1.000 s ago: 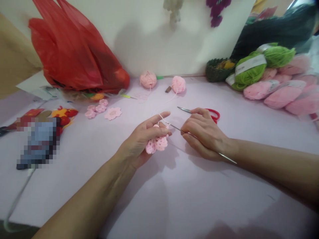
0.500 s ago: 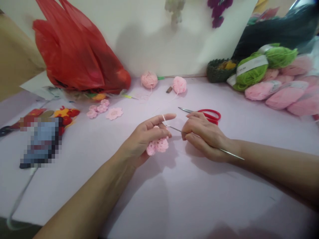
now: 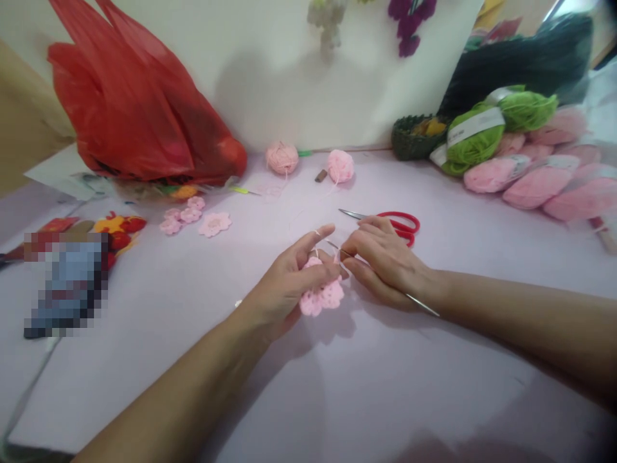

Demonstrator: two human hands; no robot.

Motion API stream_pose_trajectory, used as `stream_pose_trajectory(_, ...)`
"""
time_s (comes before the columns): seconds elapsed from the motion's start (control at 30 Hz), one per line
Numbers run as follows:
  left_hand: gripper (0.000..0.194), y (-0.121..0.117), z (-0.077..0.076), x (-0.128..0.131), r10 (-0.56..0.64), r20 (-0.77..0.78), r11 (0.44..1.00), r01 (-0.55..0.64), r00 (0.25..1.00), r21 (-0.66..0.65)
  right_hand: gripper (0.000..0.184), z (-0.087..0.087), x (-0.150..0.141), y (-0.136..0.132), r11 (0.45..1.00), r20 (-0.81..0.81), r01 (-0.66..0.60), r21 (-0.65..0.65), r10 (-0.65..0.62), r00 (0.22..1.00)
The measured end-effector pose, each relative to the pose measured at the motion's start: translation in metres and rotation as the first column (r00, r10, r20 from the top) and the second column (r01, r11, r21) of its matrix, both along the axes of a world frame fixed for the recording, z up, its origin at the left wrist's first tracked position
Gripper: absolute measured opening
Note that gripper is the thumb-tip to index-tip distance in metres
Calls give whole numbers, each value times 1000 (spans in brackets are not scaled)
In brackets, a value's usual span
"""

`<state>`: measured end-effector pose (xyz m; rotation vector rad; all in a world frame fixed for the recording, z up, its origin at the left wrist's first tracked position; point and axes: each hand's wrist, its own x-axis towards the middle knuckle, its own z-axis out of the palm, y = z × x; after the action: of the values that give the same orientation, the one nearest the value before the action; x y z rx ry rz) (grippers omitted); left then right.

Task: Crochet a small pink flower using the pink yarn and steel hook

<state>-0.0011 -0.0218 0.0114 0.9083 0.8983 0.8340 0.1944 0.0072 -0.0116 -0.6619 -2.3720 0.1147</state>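
Between thumb and fingers, my left hand [image 3: 294,283] pinches a pink crocheted piece [image 3: 322,297] with scalloped edges. Its index finger is stretched out, with a strand of pink yarn looped over it. My right hand [image 3: 378,260] is closed round a thin metal crochet hook [image 3: 423,305], whose shaft sticks out below the palm near the wrist. The hook's front end is close to the left index finger, above the crocheted piece. Red-handled scissors [image 3: 402,225] lie just behind my right hand, partly covered by it.
Two pink yarn balls [image 3: 340,166] sit at the back. Crocheted flowers [image 3: 215,224] lie at left, near a red plastic bag [image 3: 144,116] and a pixelated object [image 3: 72,283]. Green yarn [image 3: 477,140], pink skeins [image 3: 540,183] and a dark green basket [image 3: 417,137] stand at right.
My right hand has come closer to my left, and the hook now passes near the left index finger. The crocheted piece has shifted slightly right and down; the whole view has moved slightly.
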Motion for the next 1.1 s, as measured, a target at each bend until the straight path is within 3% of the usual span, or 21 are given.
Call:
stream_pose_trajectory(0.17,79,3,8,-8,-145,36,989,146,989,-19,14,3,4,2,960,-156,-215,-177,188,970)
stream_pose_trajectory(0.33,78,4,9,-8,-145,-17,989,145,989,1,22,6,4,1,900,-232,-282,-332,212,949)
stream_pose_trajectory(0.47,77,4,7,-10,-141,-7,990,141,990,7,25,6,4,0,821,-306,-317,-475,184,934)
stream_pose_trajectory(0.77,77,5,5,-11,-69,-140,992,83,988,94,28,10,5,3,706,-323,-279,-651,75,944)
stream_pose_trajectory(1.1,78,7,4,-13,-36,-245,985,76,969,155,28,13,6,5,710,-301,-236,-663,36,953)
